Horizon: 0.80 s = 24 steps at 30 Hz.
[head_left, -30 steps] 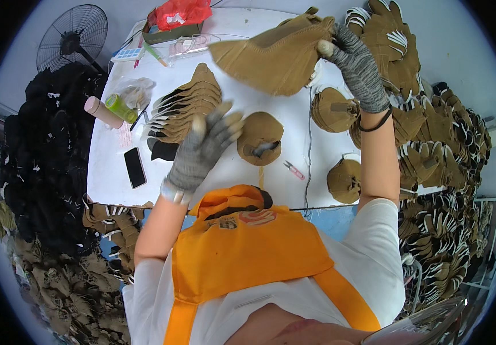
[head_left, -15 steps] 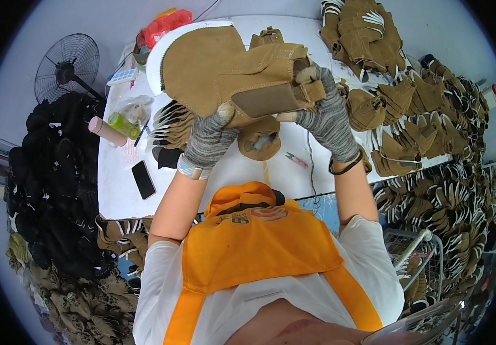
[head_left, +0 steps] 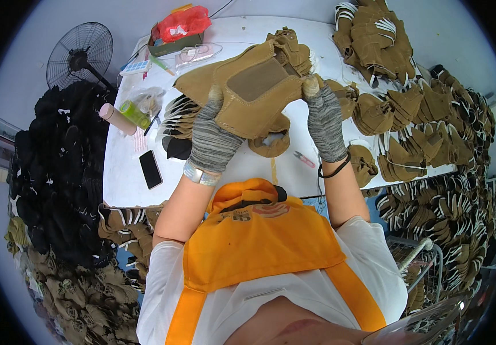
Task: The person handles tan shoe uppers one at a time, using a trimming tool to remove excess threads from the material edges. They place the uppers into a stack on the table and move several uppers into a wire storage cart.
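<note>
My left hand [head_left: 218, 137] and right hand [head_left: 325, 122] grip a tan boot upper [head_left: 254, 83] at twelve o'clock; a phone [head_left: 150, 169] lies at nine.

Obs.: brown shoe upper [head_left: 254, 85] hides from me the left hand's [head_left: 216, 140] fingers and part of the round brown piece [head_left: 271, 148]. Right hand [head_left: 325, 123]: finger placement unclear. Fanned stack [head_left: 182, 117] partly covered. Lower-left brown heap [head_left: 90, 290] cut off by frame edge.
</note>
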Motion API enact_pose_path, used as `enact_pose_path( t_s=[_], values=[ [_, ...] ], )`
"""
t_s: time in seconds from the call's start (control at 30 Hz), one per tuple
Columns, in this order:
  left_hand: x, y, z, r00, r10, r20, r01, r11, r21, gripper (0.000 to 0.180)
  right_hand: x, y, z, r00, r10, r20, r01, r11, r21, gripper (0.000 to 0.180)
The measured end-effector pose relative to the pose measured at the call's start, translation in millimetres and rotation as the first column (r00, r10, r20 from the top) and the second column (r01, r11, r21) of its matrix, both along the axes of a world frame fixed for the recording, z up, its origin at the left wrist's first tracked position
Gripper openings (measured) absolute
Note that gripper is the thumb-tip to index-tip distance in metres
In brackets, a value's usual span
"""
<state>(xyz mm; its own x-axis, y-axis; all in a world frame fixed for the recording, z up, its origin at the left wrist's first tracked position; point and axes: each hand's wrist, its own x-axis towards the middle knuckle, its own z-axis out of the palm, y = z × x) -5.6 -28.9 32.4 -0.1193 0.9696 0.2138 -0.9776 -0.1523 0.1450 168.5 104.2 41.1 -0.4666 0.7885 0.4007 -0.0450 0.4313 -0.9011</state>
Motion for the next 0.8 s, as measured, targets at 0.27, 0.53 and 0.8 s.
enact_pose_path(
  t_s=[0.27,0.53,0.8],
  values=[
    [-3.5,-9.8,-16.4,0.949,0.187,-0.256,-0.194,0.981,-0.001,0.059,-4.7,-16.2,21.3,0.936,0.232,-0.264,-0.272,0.954,-0.125,0.066],
    [-0.3,-17.7,-12.3,0.826,0.328,-0.459,-0.350,0.936,0.039,0.064,12.1,-29.3,25.9,0.988,0.119,-0.102,-0.137,0.972,-0.190,0.043],
    [3.4,-13.2,-8.6,0.972,0.199,-0.126,-0.200,0.980,0.008,0.059,16.3,-23.6,10.8,0.825,0.307,-0.475,-0.542,0.668,-0.509,0.032]
  ],
)
